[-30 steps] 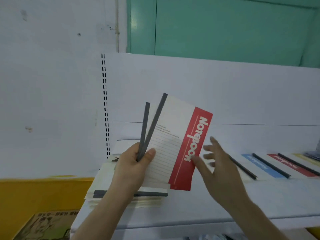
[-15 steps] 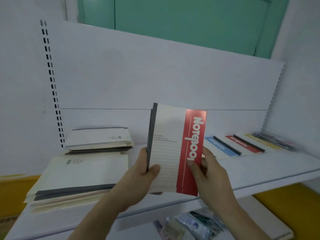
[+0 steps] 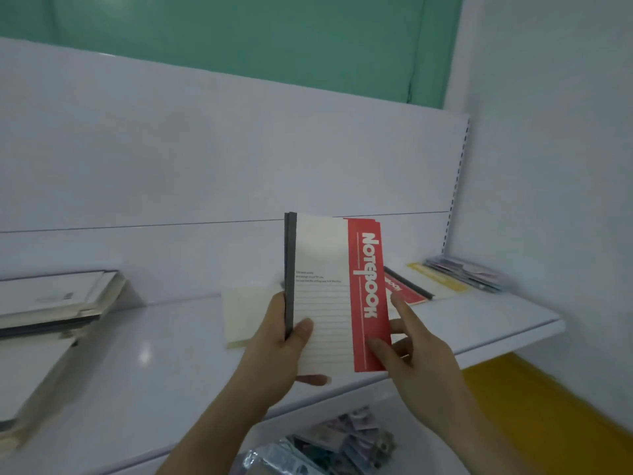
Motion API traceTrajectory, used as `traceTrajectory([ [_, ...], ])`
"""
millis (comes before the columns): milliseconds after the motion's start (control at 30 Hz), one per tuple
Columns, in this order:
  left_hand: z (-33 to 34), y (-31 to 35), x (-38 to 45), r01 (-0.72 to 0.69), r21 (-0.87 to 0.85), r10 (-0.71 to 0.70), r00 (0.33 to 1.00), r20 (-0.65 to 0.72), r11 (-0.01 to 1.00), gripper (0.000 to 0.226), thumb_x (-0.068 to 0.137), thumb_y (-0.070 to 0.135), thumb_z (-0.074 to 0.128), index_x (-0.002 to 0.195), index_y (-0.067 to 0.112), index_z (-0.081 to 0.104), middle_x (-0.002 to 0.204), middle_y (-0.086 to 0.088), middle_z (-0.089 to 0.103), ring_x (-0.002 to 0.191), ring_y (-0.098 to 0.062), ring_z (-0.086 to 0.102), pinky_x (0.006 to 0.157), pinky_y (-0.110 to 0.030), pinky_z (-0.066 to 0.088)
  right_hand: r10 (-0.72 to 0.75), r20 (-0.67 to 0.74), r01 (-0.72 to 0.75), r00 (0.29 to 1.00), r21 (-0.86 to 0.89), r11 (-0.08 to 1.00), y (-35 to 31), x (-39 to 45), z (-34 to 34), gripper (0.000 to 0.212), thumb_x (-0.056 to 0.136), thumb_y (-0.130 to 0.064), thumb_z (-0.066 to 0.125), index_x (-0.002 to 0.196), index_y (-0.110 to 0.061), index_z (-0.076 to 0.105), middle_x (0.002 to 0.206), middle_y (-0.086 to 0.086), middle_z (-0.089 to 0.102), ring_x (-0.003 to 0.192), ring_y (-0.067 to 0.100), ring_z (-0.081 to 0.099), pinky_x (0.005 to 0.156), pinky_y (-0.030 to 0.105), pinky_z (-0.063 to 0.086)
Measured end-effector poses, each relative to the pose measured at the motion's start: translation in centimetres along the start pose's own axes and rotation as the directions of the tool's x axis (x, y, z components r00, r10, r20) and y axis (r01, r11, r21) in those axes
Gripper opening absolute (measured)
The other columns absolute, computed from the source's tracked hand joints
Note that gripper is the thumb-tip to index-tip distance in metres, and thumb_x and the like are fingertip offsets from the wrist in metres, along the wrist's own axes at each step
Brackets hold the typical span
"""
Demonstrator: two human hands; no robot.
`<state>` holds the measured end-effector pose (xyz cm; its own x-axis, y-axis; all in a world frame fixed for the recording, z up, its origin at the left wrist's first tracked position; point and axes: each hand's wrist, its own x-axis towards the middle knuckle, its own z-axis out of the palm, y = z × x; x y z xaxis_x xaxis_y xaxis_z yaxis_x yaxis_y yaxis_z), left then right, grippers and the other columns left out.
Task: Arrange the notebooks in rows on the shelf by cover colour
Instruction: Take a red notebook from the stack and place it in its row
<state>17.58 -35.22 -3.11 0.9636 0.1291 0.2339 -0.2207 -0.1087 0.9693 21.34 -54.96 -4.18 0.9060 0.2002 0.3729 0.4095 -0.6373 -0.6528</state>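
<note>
I hold two red-banded notebooks (image 3: 334, 293) upright and squared together above the white shelf (image 3: 171, 365). My left hand (image 3: 277, 351) grips their dark spine edge, thumb on the front cover. My right hand (image 3: 411, 354) pinches the red edge, thumb in front and fingers behind. Behind them a cream notebook (image 3: 245, 313) lies flat. To the right lie a red notebook (image 3: 402, 291) and a yellow one (image 3: 435, 277). Piles of pale notebooks (image 3: 54, 299) sit at the left.
A blurred bundle of small items (image 3: 469, 272) lies in the shelf's far right corner. Packets in clear wrap (image 3: 329, 443) sit on the level below. A yellow surface (image 3: 534, 399) shows under the shelf at the right. White back panel and wall enclose the shelf.
The two fanned notebooks have been closed into one squared pair. My right hand has come in and taken the red edge. My view has swung right along the shelf.
</note>
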Motion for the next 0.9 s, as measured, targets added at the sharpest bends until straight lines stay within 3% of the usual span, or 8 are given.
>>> traceTrajectory([
  [200, 9.2, -0.5, 4.7, -0.004, 0.001, 0.004, 0.999, -0.053, 1.000, 0.044, 0.102, 0.016, 0.047, 0.136, 0.040, 0.034, 0.116, 0.009, 0.063, 0.091, -0.023, 0.070, 0.056, -0.040, 0.061, -0.022, 0.136, 0.051, 0.990, -0.213, 0.976, 7.3, 1.7, -4.9, 0.087, 0.084, -0.062, 0.053, 0.145, -0.045, -0.005, 0.133, -0.022, 0.030, 0.111, 0.000, 0.046, 0.094, 0.020, 0.047],
  [367, 13.7, -1.4, 8.8, -0.021, 0.035, 0.023, 0.998, -0.054, 0.999, 0.050, 0.101, 0.015, 0.049, 0.133, 0.048, 0.027, 0.115, 0.012, 0.060, 0.091, -0.019, 0.067, 0.054, -0.035, 0.060, -0.042, 0.093, 0.073, 0.995, -0.361, 0.930, 12.2, 5.1, -7.5, 0.085, 0.073, -0.071, 0.038, 0.148, -0.041, 0.012, 0.143, -0.018, 0.037, 0.124, 0.003, 0.042, 0.103, 0.023, 0.041],
  [500, 15.7, -3.2, 12.9, 0.017, 0.093, -0.011, 0.998, -0.057, 0.996, 0.052, 0.101, 0.020, 0.049, 0.137, 0.048, 0.024, 0.112, 0.015, 0.058, 0.091, -0.018, 0.066, 0.057, -0.038, 0.062, -0.047, 0.131, 0.102, 0.990, -0.458, 0.883, 14.5, 8.4, -8.4, 0.086, 0.072, -0.075, 0.033, 0.148, -0.042, 0.011, 0.144, -0.020, 0.035, 0.127, 0.000, 0.035, 0.106, 0.019, 0.033],
  [600, 16.3, -4.7, 16.1, 0.027, 0.204, -0.028, 1.000, -0.001, 0.979, 0.046, 0.103, 0.023, 0.046, 0.136, 0.046, 0.025, 0.107, 0.015, 0.056, 0.087, -0.015, 0.066, 0.057, -0.031, 0.061, -0.102, 0.112, 0.145, 0.989, -0.521, 0.841, 16.5, 11.4, -8.8, 0.080, 0.080, -0.071, 0.036, 0.149, -0.040, 0.011, 0.145, -0.021, 0.035, 0.130, 0.001, 0.033, 0.106, 0.014, 0.026],
  [700, 16.4, -6.0, 19.0, -0.011, 0.487, 0.027, 0.999, -0.027, 0.874, 0.034, 0.102, 0.023, 0.047, 0.134, 0.031, 0.036, 0.109, 0.011, 0.059, 0.092, -0.012, 0.063, 0.070, -0.030, 0.061, -0.120, 0.131, 0.172, 0.984, -0.529, 0.831, 18.6, 14.6, -8.7, 0.075, 0.083, -0.066, 0.046, 0.148, -0.035, 0.025, 0.137, -0.020, 0.044, 0.124, 0.001, 0.038, 0.101, 0.013, 0.023],
  [767, 16.5, -6.8, 20.6, -0.036, 0.672, 0.094, 0.994, -0.051, 0.739, 0.036, 0.102, 0.028, 0.048, 0.136, 0.026, 0.037, 0.122, 0.005, 0.059, 0.105, -0.012, 0.060, 0.087, -0.031, 0.057, -0.184, 0.144, 0.232, 0.972, -0.512, 0.827, 19.8, 16.5, -8.1, 0.074, 0.079, -0.067, 0.047, 0.141, -0.027, 0.045, 0.127, -0.014, 0.058, 0.116, 0.007, 0.049, 0.102, 0.022, 0.037],
  [900, 17.0, -8.3, 22.6, -0.026, 0.844, 0.070, 0.997, -0.014, 0.536, 0.065, 0.096, 0.054, 0.048, 0.148, 0.022, 0.026, 0.131, 0.002, 0.054, 0.115, -0.014, 0.051, 0.098, -0.032, 0.049, -0.241, 0.235, 0.328, 0.942, -0.481, 0.813, 21.9, 20.1, -6.9, 0.070, 0.084, -0.063, 0.051, 0.142, -0.026, 0.043, 0.130, -0.017, 0.053, 0.121, 0.007, 0.042, 0.102, 0.020, 0.030],
])
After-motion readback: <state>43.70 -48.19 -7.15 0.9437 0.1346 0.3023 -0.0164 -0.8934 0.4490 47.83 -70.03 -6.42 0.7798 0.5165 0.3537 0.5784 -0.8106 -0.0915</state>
